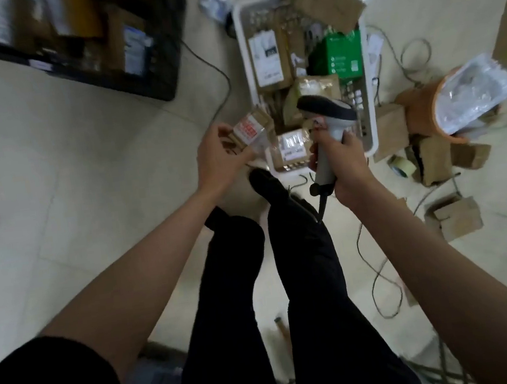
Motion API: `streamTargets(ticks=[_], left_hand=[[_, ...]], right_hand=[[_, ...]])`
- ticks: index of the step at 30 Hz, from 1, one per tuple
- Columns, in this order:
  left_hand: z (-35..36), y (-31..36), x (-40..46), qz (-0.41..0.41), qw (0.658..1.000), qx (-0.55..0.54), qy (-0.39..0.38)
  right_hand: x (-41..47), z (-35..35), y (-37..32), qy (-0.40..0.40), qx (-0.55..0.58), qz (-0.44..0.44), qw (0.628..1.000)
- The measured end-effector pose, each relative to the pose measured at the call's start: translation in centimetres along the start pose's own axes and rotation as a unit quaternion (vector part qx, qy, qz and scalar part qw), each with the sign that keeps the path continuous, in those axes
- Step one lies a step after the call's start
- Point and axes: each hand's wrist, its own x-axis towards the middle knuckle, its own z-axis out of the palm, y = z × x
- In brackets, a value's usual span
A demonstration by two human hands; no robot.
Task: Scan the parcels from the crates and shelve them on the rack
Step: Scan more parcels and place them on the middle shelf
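Observation:
My left hand (219, 161) grips a small brown parcel (250, 128) with a red and white label, held just left of the white crate (371, 107). My right hand (343, 168) grips the handle of a grey and white barcode scanner (329, 115), whose dark head points left toward the parcel. The two sit a short gap apart above the crate's near corner. Inside the white crate lie several brown parcels (269, 59) and a green box (342, 53). A black crate (165, 84) with more parcels stands on the floor at the upper left.
My legs in black trousers (301, 249) stand just in front of the white crate. Loose cardboard boxes (453, 218), a tape roll (402, 165), an orange bin (427, 106) with plastic film and several cables lie on the floor to the right.

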Motion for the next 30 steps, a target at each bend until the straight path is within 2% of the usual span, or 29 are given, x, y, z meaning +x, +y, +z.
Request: streamTargets(ticks=[3, 9, 15, 24, 30], left_hand=[[-8.7, 1.9, -3.2, -0.004, 0.997, -0.045, 0.063], [-24.9, 5.1, -11.1, 0.015, 0.973, -0.094, 0.209], [-37.3, 7.1, -19.9, 0.041, 0.937, -0.136, 0.319], [-49.4, 11.0, -30.2, 0.149, 0.862, -0.185, 0.448], [-52.0, 14.2, -33.2, 0.232, 0.820, -0.118, 0.510]], right_hand=[[-5.9, 4.8, -3.7, -0.039, -0.034, -0.031, 0.998], [-19.5, 15.3, -10.2, -0.166, -0.058, -0.091, 0.980], [-32.2, 25.3, -14.7, -0.294, -0.138, -0.175, 0.930], [-46.8, 34.3, -18.1, -0.462, -0.179, -0.260, 0.829], [-51.9, 37.1, -19.8, -0.510, -0.187, -0.310, 0.780]])
